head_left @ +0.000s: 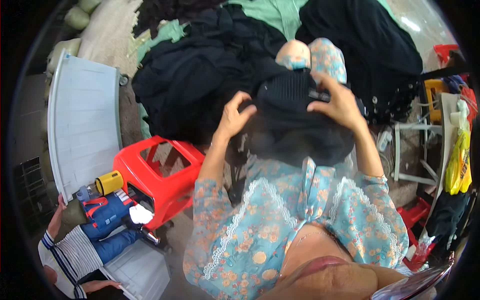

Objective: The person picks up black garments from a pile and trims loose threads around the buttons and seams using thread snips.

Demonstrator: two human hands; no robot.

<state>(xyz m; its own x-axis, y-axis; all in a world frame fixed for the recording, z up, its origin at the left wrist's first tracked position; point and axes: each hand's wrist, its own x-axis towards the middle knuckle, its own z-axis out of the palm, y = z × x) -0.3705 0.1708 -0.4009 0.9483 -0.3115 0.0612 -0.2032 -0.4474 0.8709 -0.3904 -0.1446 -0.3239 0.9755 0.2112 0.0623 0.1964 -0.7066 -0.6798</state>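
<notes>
From where I stand, I see a seated person in a light blue floral blouse with white lace trim (260, 240), and a black knitted garment with a ribbed part (305, 125) lies across this person's lap (327, 57). The garment covers most of the lap, and at the lap's far edge the two knees come out beyond it, one partly bare and one under floral cloth. The left hand (234, 117) is near the left edge of the lap, beside the garment; its fingers are curved and its thumb stands apart, with a gap between. I cannot tell if its fingertips touch the black cloth. The right hand (340, 102) is over the right part of the garment, near the ribbed part; its thumb and fingers are spread around a small dark shiny strip (319, 95), but whether they pinch something I cannot tell. Beyond the left hand there is a big heap of black cloth (195, 75), and to the right of the knees another black cloth with round shiny buttons (372, 50). Between these two, a pale green cloth (270, 12) shows. Near the left forearm stands a red plastic stool with openings (175, 187), and behind it a large white plastic bin (85, 115). At the lower left, another person in a striped shirt (80, 247) sits. On the right side hangs a yellow plastic bag (457, 167).
</notes>
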